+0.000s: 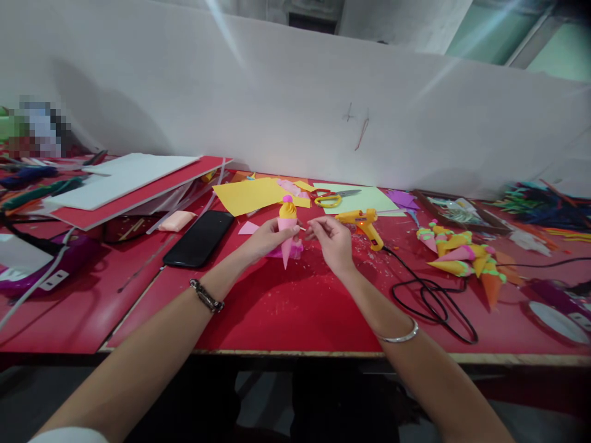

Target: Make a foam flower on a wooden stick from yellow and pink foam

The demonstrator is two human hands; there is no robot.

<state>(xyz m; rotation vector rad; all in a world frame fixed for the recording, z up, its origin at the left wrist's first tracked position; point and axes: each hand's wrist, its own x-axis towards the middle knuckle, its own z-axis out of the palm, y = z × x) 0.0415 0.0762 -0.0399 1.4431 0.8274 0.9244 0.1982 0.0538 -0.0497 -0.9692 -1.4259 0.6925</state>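
Note:
My left hand [272,237] is closed around a small craft ice cream cone [286,237], held upright with its tip down. The cone is pink, with a yellow swirl and a pink ball on top. Just to its right, my right hand [331,237] has thumb and fingertips pinched together; whatever they hold is too small to make out. A tiny pale stick-like bit [302,229] shows between the hands. Crumpled pink material [295,249] lies behind the cone. Close beyond the right hand rests a yellow glue gun [367,226], its black cord [425,295] looping over the red table [295,314].
Scissors [329,200] lie on yellow paper [252,195] and pale green paper [373,200] at the back. A black phone [199,240] lies left, near white boards [129,178]. Several finished cones [462,252] are piled right, before a brown tray [455,212].

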